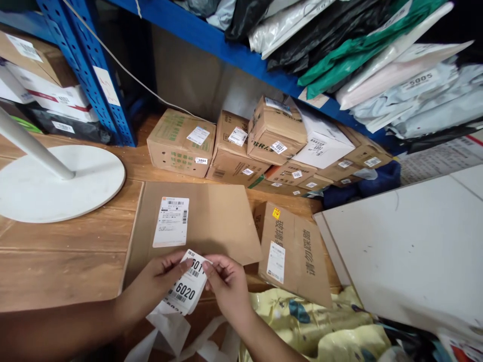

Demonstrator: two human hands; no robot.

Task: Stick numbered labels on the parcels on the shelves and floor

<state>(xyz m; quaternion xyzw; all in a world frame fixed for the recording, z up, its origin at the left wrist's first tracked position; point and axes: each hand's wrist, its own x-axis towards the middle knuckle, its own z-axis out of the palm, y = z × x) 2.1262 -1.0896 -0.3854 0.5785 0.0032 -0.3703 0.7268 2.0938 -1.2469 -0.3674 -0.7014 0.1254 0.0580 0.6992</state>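
Note:
A strip of white printed number labels (185,291) is pinched between my two hands, with 6020 readable on it. My left hand (166,274) grips its left edge, thumb on top. My right hand (228,281) pinches its upper right corner between thumb and fingers. Pale backing paper (171,329) trails below the strip. Just beyond my hands lies a large flat cardboard box (215,216) bearing a white shipping label (171,222). Right of it, a smaller cardboard box (294,251) sits tilted, with a shipping label and a yellow sticker.
Several labelled cartons (181,143) line the floor beneath a blue metal shelf (211,37) loaded with bagged parcels (377,55). A white round stand base (60,183) is at left. A white panel (411,246) bounds the right, and yellow parcels (313,322) lie below.

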